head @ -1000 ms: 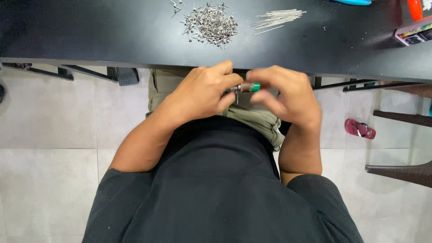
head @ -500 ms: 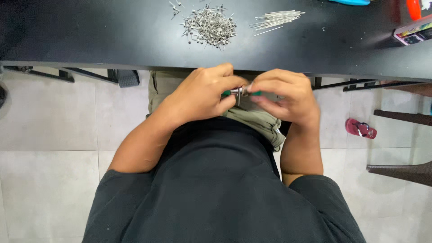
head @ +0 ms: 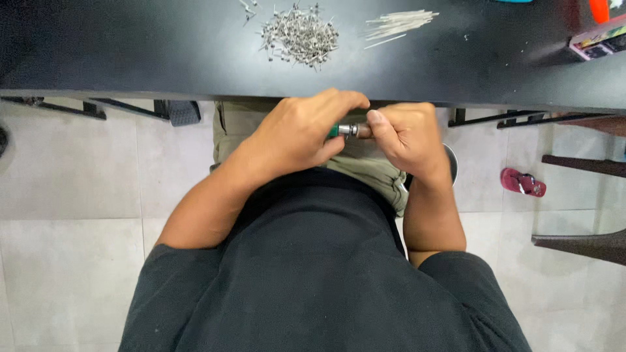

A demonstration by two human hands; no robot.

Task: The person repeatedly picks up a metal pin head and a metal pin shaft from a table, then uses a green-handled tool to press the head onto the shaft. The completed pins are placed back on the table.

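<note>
Held just under the bench [head: 130,58] edge: small green-and-metal part [head: 345,130], pinched between left hand [head: 297,133] and right hand [head: 407,137], both curled tight around it. Further back on the bench, heap of tiny metal pins [head: 300,32], then pale thin sticks [head: 398,23] beside the heap.

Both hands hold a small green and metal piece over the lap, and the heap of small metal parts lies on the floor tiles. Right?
Not quite. The head view shows the heap of small metal parts on the black table, not the floor. The left hand and right hand do hold the green and metal piece over the lap.
</note>
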